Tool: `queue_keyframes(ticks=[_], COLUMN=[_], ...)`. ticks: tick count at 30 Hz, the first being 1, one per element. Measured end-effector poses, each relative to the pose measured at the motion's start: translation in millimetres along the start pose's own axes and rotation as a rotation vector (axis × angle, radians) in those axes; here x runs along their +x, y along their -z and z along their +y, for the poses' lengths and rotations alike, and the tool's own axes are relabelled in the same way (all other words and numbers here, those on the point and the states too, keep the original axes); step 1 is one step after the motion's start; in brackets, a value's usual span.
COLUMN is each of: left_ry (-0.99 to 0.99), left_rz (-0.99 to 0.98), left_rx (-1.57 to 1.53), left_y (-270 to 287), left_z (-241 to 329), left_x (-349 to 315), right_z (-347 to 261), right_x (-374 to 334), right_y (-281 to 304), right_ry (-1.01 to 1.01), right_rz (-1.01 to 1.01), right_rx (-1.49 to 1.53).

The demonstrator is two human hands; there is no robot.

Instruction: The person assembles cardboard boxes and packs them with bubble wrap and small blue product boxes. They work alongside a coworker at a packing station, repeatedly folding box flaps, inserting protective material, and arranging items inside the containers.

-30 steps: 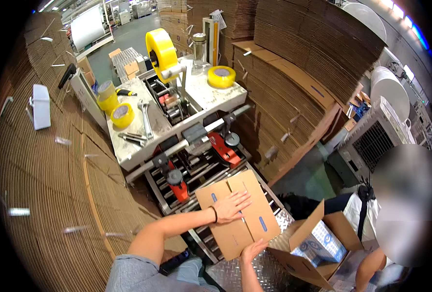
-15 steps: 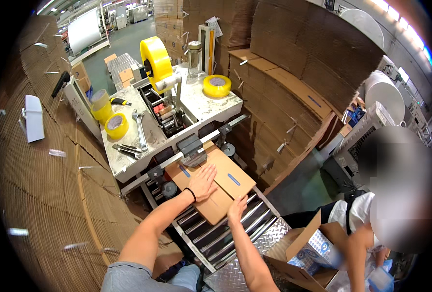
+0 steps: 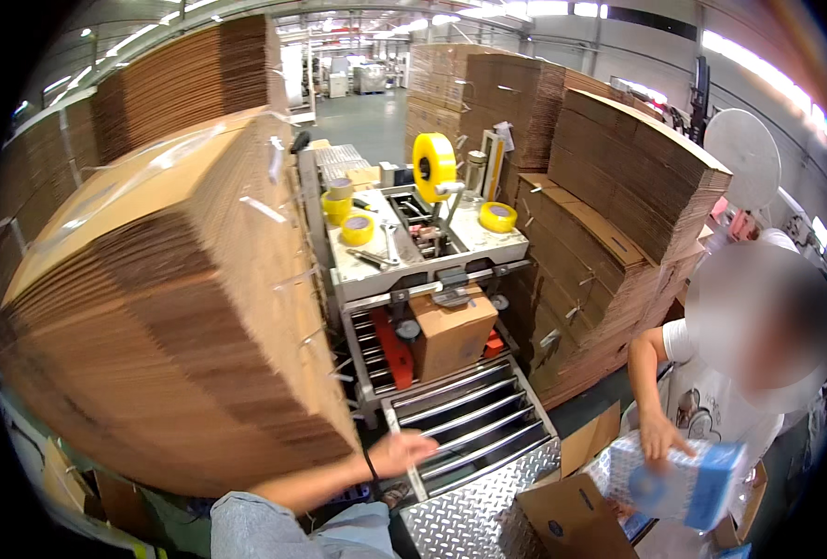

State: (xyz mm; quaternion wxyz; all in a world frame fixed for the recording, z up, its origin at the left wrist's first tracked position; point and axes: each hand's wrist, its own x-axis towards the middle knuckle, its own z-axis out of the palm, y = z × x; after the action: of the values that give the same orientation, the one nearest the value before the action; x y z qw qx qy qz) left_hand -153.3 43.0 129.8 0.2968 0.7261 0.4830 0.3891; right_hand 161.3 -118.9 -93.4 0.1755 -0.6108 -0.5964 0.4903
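A closed brown cardboard box (image 3: 453,333) sits halfway under the head of a carton-taping machine (image 3: 427,244). My left hand (image 3: 402,452) hovers with fingers apart over the near left edge of the roller conveyor (image 3: 469,421), holding nothing. My right hand is out of the picture. A large yellow tape roll (image 3: 433,164) stands on top of the machine.
A tall stack of flat cardboard sheets (image 3: 167,298) stands close on my left, more stacks (image 3: 618,214) on the right. Smaller yellow tape rolls (image 3: 357,228) lie on the machine top. A person at the right holds a blue wrapped package (image 3: 688,480) over an open carton (image 3: 570,512).
Both my hands pushed the box forward along the rollers into the machine, then let go. My left hand drew back to the conveyor's near edge; my right hand left the view.
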Motion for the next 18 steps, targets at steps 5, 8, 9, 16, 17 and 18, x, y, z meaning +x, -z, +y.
queue_keyframes(ticks=[5, 8, 9, 16, 17, 18], left_ry=[-0.729, -0.782, -0.647, -0.029, -0.051, -0.169], left_rz=[0.259, 0.385, 0.382, 0.030, 0.044, 0.012], left_rx=[0.688, 0.912, 0.921, 1.132, 1.162, 1.194], left_y=[222, 307, 319, 417, 437, 452], left_z=[199, 321, 345, 350, 351, 355], left_x=[40, 39, 45, 25, 5, 8], right_z=[83, 142, 167, 80, 29, 0], right_x=[-34, -19, -14, -50, -68, -81], right_y=[-5, -17, -15, -34, -35, -24], right_ry=[-0.044, 0.076, 0.116, 0.141, 0.127, 0.056], right_rz=[0.001, 0.047, 0.096, -0.024, -0.103, -0.101], right_rx=[0.013, -0.124, -0.220, -0.322, -0.290, -0.222])
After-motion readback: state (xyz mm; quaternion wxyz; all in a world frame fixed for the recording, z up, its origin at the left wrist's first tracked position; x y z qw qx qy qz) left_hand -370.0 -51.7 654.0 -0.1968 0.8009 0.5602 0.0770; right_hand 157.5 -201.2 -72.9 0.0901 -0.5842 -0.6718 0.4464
